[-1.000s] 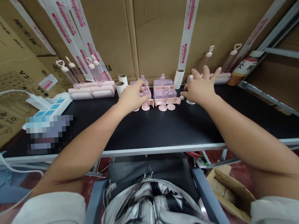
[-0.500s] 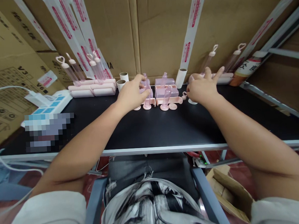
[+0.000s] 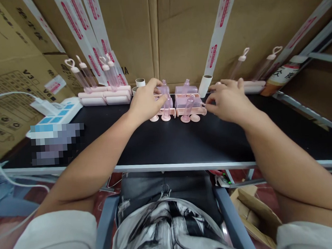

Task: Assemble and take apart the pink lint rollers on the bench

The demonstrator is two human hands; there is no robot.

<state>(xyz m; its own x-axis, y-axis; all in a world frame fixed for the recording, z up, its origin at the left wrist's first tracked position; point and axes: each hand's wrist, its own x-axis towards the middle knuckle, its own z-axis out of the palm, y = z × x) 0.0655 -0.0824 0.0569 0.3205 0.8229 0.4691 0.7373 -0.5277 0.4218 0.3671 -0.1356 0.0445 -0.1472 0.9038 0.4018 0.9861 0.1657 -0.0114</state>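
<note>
My left hand [image 3: 146,101] is at the left end of a cluster of pink parts, thumb and fingers apart beside an upright clear pink tube [image 3: 165,106]. Whether it touches the tube is hard to tell. My right hand [image 3: 227,101] has its thumb and fingertips together at a small pale pink heart-handled cap [image 3: 203,104], partly hidden by the fingers. Between my hands, another clear pink tube [image 3: 187,108] stands on a round base, with a flat pink disc [image 3: 195,118] beside it. Translucent pink boxes [image 3: 186,90] sit behind them.
Pink holders [image 3: 119,99] with heart-topped tubes stand at back left; similar tubes [image 3: 264,65] stand at back right beside a bottle [image 3: 280,75]. A white cardboard roll [image 3: 205,86] leans behind the parts. A white power strip [image 3: 57,117] lies left. Cardboard walls back the black table [image 3: 167,146].
My right hand has moved slightly down and its fingers have drawn together at the heart-handled cap, which has shifted left. My left hand stays beside the tube. The view has shifted slightly.
</note>
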